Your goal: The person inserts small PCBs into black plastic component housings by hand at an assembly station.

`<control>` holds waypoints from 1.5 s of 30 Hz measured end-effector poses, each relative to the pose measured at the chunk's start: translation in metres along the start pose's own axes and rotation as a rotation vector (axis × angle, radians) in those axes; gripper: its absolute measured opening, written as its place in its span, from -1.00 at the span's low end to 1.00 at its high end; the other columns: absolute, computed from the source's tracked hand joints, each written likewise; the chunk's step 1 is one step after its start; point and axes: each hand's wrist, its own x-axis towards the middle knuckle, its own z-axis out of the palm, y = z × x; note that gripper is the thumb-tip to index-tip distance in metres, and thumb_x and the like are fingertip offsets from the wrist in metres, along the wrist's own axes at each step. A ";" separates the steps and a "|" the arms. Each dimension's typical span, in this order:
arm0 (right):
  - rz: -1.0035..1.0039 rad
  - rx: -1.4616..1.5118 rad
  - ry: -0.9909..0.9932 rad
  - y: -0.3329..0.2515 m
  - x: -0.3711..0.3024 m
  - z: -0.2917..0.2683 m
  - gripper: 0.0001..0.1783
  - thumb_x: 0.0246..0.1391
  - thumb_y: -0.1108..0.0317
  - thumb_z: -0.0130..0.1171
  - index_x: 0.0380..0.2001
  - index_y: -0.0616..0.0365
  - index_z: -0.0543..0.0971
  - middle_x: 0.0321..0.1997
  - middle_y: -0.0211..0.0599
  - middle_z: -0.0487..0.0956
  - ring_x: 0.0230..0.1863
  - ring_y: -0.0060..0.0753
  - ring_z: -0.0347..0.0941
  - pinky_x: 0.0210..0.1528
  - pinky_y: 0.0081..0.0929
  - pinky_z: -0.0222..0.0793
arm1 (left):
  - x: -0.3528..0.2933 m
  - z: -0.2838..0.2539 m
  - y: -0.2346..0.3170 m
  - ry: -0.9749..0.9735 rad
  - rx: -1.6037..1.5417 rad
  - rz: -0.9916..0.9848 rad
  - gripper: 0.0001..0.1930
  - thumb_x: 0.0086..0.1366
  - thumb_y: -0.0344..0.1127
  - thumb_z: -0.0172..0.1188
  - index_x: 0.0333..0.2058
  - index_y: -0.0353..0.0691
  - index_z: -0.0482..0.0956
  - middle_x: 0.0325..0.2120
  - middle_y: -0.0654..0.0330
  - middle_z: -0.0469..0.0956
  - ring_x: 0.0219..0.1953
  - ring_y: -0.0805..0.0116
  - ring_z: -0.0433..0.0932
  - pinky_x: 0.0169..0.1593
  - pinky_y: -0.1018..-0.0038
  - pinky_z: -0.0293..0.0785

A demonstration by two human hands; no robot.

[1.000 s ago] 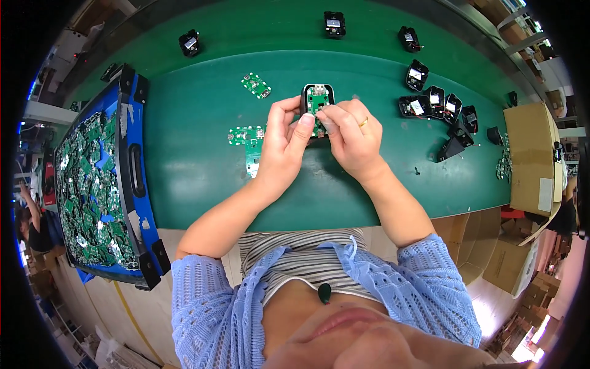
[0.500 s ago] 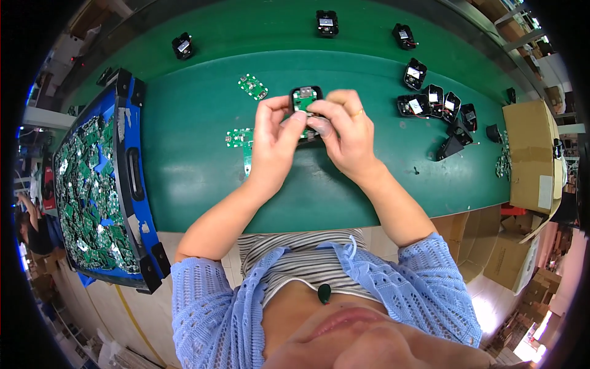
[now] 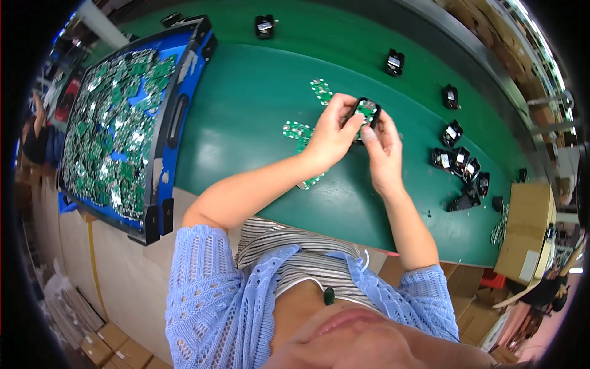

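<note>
**Green board (image 3: 367, 108) in, both grips on the black case (image 3: 377, 113)!**

And here's the black case, up over the tabletop (image 3: 246, 104), the green board lying inside its rim. The left grip (image 3: 338, 132) is closed around its left side, thumb across the board; the right grip (image 3: 386, 150) curls about the other side, thumb at the near end. No daylight there: both have hold of it!

How far along? This board looks placed, I'd judge, but whether it's fully seated can't be told under those thumbs. Left of the case, loose boards (image 3: 298, 129) lie unhoused, one partly behind the forearm, and farther left the blue tray (image 3: 165, 178) is heaped with more boards (image 3: 117, 123). Right of the case, a cluster of black housings (image 3: 442, 158); beyond it, spaced-out housings (image 3: 395, 62). I can't make out a green board in any of those, so plenty appears left.
</note>
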 end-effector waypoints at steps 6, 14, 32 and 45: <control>-0.194 -0.064 0.008 -0.001 0.091 0.010 -0.61 0.02 0.48 -0.02 -0.03 0.28 0.31 -0.10 -0.30 0.40 -0.07 -0.52 0.31 -0.06 -0.57 0.26 | 0.083 -0.044 0.032 -0.108 0.630 0.047 -0.67 0.19 -0.20 0.05 -0.13 -0.24 0.33 -0.39 0.11 0.45 -0.35 0.41 0.45 -0.30 0.49 0.41; -0.222 -0.541 0.029 0.054 0.227 -0.018 -0.63 0.07 0.40 -0.06 -0.04 0.33 0.35 -0.17 -0.21 0.50 -0.22 -0.50 0.42 -0.12 -0.59 0.29 | 0.212 -0.175 0.012 0.734 1.528 0.237 -0.55 0.14 -0.29 -0.04 0.05 -0.17 0.23 0.09 0.02 0.14 0.19 0.01 0.00 0.16 -0.04 -0.05; -0.435 -0.655 -0.178 0.089 0.233 -0.016 -0.74 0.07 0.38 -0.13 -0.25 0.24 0.50 -0.22 -0.21 0.51 -0.20 -0.35 0.39 -0.08 -0.48 0.26 | 0.110 -0.100 0.031 0.809 0.865 0.368 -0.80 0.03 -0.43 0.01 -0.31 -0.13 0.36 -0.38 -0.06 0.29 -0.26 -0.02 0.35 -0.24 0.22 0.33; -0.537 -0.988 -0.027 0.064 0.215 -0.011 -0.40 0.09 0.02 -0.06 -0.01 0.35 0.29 0.00 0.08 0.35 -0.04 -0.05 0.33 0.00 -0.34 0.24 | -0.237 -0.037 -0.004 0.811 0.550 0.506 -0.73 -0.11 -0.53 0.09 -0.34 -0.22 0.39 -0.34 0.10 0.30 -0.30 0.15 0.40 -0.28 0.37 0.36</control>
